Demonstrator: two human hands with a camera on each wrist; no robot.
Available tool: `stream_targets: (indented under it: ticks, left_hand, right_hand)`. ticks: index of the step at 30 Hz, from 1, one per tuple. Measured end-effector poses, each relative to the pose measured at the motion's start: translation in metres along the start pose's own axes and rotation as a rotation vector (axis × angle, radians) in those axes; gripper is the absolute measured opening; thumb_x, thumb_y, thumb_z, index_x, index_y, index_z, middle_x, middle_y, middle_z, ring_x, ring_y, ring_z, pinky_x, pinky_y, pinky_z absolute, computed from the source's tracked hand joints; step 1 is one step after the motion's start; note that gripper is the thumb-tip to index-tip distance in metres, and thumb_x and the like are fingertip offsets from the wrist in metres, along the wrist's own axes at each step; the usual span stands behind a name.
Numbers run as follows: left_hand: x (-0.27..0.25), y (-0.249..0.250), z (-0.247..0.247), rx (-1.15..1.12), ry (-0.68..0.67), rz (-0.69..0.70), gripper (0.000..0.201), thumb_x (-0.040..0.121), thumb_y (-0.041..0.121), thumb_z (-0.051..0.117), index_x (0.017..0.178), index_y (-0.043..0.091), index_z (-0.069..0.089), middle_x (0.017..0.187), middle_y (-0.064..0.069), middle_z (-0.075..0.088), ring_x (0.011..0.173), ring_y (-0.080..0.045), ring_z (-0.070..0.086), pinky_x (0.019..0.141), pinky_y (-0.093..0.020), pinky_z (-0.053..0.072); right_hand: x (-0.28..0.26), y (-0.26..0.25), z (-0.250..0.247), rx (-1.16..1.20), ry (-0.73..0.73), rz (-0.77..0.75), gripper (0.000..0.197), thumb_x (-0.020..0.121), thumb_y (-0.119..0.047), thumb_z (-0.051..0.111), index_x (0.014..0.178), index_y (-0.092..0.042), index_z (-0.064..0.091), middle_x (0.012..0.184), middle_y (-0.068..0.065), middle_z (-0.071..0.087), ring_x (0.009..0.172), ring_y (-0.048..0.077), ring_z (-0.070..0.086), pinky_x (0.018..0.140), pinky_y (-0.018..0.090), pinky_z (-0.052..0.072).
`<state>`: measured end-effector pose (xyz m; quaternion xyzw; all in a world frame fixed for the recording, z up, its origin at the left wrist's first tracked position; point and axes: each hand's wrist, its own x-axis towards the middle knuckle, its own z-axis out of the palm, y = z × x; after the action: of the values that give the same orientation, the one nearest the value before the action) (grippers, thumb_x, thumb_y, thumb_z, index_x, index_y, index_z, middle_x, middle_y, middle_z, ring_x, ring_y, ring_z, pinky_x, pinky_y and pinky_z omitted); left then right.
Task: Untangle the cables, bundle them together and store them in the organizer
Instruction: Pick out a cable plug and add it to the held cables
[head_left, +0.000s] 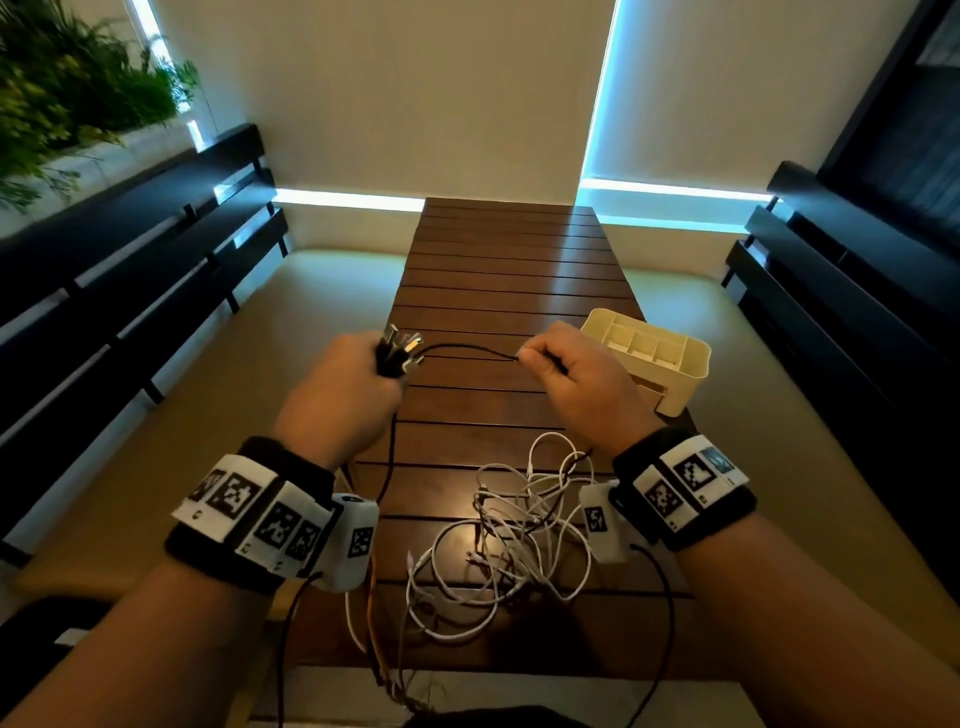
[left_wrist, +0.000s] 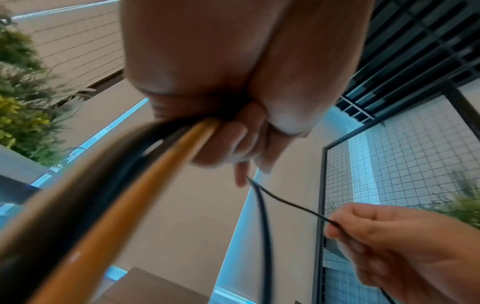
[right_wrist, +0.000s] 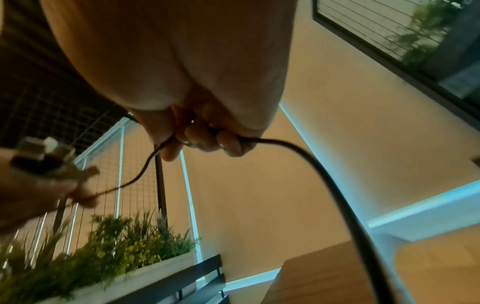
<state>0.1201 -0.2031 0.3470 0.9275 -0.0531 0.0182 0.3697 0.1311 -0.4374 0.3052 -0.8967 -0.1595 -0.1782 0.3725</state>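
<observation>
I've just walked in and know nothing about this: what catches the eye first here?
Two hands raised over a slatted wooden table: the left hand grips a bunch of cable plugs, the right hand pinches a thin black cable stretched between them. A white cable tangle lies nearer; a cream organizer stands right.

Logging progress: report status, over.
Left hand grips connector bundle. Right hand pinches black cable. White tangle on table, organizer empty.

It was a sitting spot with dark benches (head_left: 130, 249), a slatted wooden table (head_left: 498, 270), and green plants (head_left: 67, 88).
</observation>
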Motion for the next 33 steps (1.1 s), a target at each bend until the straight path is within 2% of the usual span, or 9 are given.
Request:
stream_targets:
  ticks: [4, 10, 14, 18, 21, 23, 27, 30, 33]
  left_hand:
    - [-0.008, 0.015, 0.008, 0.002, 0.149, 0.127, 0.017, 0.096, 0.011, 0.058, 0.107, 0.024, 0.063, 0.088, 0.006, 0.063, 0.08, -0.014, 0.058, 0.065, -0.029, 0.043]
    - [-0.012, 0.025, 0.01, 0.025, 0.286, 0.257, 0.059, 0.092, 0.006, 0.057, 0.146, 0.027, 0.047, 0.11, -0.008, 0.072, 0.095, -0.027, 0.066, 0.084, -0.036, 0.052]
    - [-0.013, 0.03, 0.014, 0.013, 0.162, 0.279, 0.048, 0.09, 0.003, 0.057, 0.133, 0.024, 0.059, 0.109, 0.0, 0.07, 0.096, -0.022, 0.063, 0.079, -0.032, 0.048]
    - [0.0, 0.022, 0.017, 0.032, -0.08, 0.244, 0.008, 0.093, 0.01, 0.06, 0.091, 0.018, 0.063, 0.08, 0.0, 0.063, 0.076, -0.021, 0.058, 0.066, -0.036, 0.047]
    - [0.001, 0.023, 0.012, -0.023, -0.027, 0.296, 0.022, 0.095, 0.014, 0.062, 0.076, 0.025, 0.057, 0.066, 0.008, 0.054, 0.058, 0.0, 0.049, 0.052, -0.015, 0.031]
    - [0.0, 0.026, -0.001, -0.145, 0.111, 0.277, 0.027, 0.097, 0.02, 0.061, 0.072, 0.029, 0.056, 0.06, 0.012, 0.05, 0.051, 0.002, 0.048, 0.05, -0.012, 0.032]
    - [0.002, 0.025, -0.025, -0.355, 0.289, 0.188, 0.026, 0.098, 0.029, 0.059, 0.078, 0.013, 0.062, 0.058, -0.005, 0.048, 0.055, -0.021, 0.047, 0.057, -0.045, 0.049]
    - [0.004, 0.011, -0.023, -0.234, 0.165, 0.08, 0.028, 0.097, 0.026, 0.062, 0.071, 0.016, 0.059, 0.057, -0.005, 0.049, 0.056, -0.023, 0.048, 0.06, -0.043, 0.045]
    - [0.005, -0.003, -0.01, -0.028, -0.068, -0.012, 0.021, 0.097, 0.026, 0.062, 0.077, 0.021, 0.061, 0.071, -0.008, 0.06, 0.064, -0.023, 0.052, 0.061, -0.035, 0.042]
  right_hand:
    - [0.008, -0.003, 0.006, -0.132, -0.096, -0.097, 0.011, 0.1, -0.019, 0.054, 0.099, -0.016, 0.065, 0.088, -0.015, 0.048, 0.079, 0.0, 0.049, 0.071, 0.011, 0.035]
    - [0.015, -0.018, 0.009, -0.359, -0.142, -0.244, 0.017, 0.099, -0.023, 0.056, 0.106, -0.011, 0.066, 0.095, -0.005, 0.05, 0.076, 0.019, 0.055, 0.065, 0.023, 0.034]
    - [0.016, -0.022, 0.007, -0.295, -0.097, -0.305, 0.019, 0.098, -0.024, 0.056, 0.103, -0.009, 0.067, 0.094, 0.0, 0.053, 0.073, 0.019, 0.054, 0.061, 0.024, 0.033]
    - [0.017, -0.031, 0.002, -0.137, 0.002, -0.408, 0.028, 0.098, -0.028, 0.048, 0.099, -0.008, 0.068, 0.089, 0.0, 0.051, 0.069, 0.014, 0.049, 0.058, 0.019, 0.039]
    - [0.015, -0.028, 0.003, -0.028, 0.0, -0.318, 0.017, 0.1, -0.023, 0.054, 0.1, -0.012, 0.067, 0.086, -0.01, 0.05, 0.073, 0.005, 0.049, 0.065, 0.012, 0.038]
    - [0.011, -0.024, 0.003, 0.078, -0.019, -0.141, 0.011, 0.101, -0.022, 0.054, 0.098, -0.018, 0.063, 0.079, -0.016, 0.05, 0.07, 0.0, 0.05, 0.065, 0.009, 0.038]
    - [0.002, -0.007, 0.003, 0.213, -0.095, 0.16, 0.018, 0.103, -0.032, 0.047, 0.094, -0.032, 0.062, 0.065, -0.01, 0.055, 0.058, 0.0, 0.051, 0.057, 0.014, 0.043]
    - [0.011, -0.002, 0.001, 0.304, 0.018, 0.232, 0.018, 0.103, -0.033, 0.049, 0.091, -0.033, 0.062, 0.061, -0.012, 0.057, 0.06, 0.006, 0.056, 0.061, 0.024, 0.048]
    - [0.021, -0.001, -0.006, 0.22, 0.137, 0.174, 0.012, 0.1, -0.031, 0.055, 0.091, -0.032, 0.062, 0.069, -0.022, 0.059, 0.067, -0.002, 0.055, 0.064, 0.012, 0.043]
